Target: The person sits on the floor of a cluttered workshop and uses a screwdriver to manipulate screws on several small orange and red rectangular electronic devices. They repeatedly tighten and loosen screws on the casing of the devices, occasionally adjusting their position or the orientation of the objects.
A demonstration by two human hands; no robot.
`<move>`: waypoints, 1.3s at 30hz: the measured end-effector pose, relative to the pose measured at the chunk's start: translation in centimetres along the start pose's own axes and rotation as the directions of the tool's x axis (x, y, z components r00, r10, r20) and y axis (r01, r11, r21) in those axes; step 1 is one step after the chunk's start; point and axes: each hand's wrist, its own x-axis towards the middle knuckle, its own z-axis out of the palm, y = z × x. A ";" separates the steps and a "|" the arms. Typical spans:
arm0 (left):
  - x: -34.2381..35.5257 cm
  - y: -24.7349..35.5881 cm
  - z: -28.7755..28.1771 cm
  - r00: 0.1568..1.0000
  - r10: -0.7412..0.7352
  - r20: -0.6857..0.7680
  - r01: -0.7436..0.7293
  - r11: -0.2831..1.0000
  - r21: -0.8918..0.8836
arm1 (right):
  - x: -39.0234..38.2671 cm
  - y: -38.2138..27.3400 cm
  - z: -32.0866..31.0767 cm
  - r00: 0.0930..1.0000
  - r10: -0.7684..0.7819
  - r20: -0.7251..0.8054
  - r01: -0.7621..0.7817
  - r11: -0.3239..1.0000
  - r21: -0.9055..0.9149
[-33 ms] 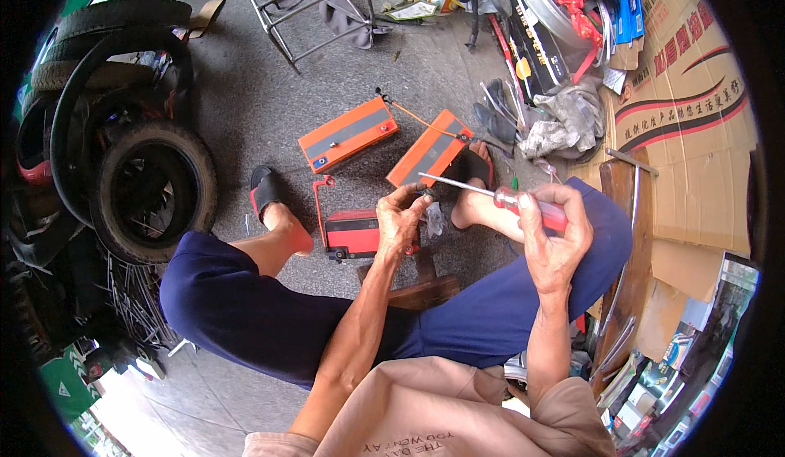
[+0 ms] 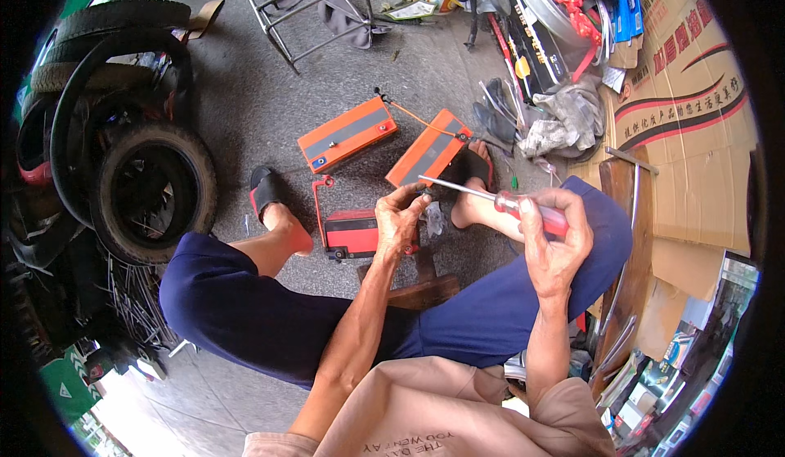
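Working a red-handled screwdriver (image 2: 499, 201) at a red-and-black box (image 2: 353, 233) on the concrete floor (image 2: 245, 105), seated, between the feet.

Right hand (image 2: 556, 240) wrapped tight round the screwdriver handle, shaft angled up-left, tip meeting the left fingertips (image 2: 415, 198). Left hand (image 2: 398, 224) curled narrow, pinching something too small to tell, resting on the box's right end. Two orange boxes (image 2: 347, 134) (image 2: 428, 147) lying just beyond, thin orange wire (image 2: 417, 118) between them. Tyres (image 2: 151, 191) stacked well off to the left. Risks, judged: tip skidding off into the steadying fingers; small pinched part dropping among floor clutter; unclamped box shifting under sideways push.
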 end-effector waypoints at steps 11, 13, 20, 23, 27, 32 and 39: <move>-0.5 1.6 -0.3 0.988 -0.120 0.096 0.130 0.987 -0.097 | -3.1 0.7 -1.6 0.999 0.046 0.003 -0.046 0.997 0.055; -1.1 1.9 0.0 0.988 -0.133 0.074 0.137 0.989 -0.055 | -3.2 0.6 -1.6 0.998 0.069 -0.003 -0.068 0.995 0.067; -1.1 0.1 0.8 0.994 0.104 -0.027 -0.104 0.995 0.002 | -3.9 0.3 -2.0 0.998 0.069 -0.013 -0.068 0.997 0.032; -1.2 -1.5 1.2 0.962 0.256 -0.097 -0.239 0.958 0.160 | -4.3 0.5 -2.0 0.996 0.086 -0.020 -0.086 0.996 0.019; -1.5 -1.7 1.6 0.926 0.355 -0.132 -0.320 0.919 0.231 | -4.4 0.6 -1.8 0.994 0.109 -0.014 -0.109 0.994 0.024; -1.6 -1.2 1.7 0.902 0.417 -0.115 -0.372 0.883 0.288 | -4.5 0.8 -1.5 0.995 0.100 -0.018 -0.100 0.995 0.017; -1.7 -0.4 1.9 0.871 0.487 -0.066 -0.424 0.813 0.398 | -4.6 0.9 -1.4 0.994 0.105 -0.021 -0.105 0.994 0.014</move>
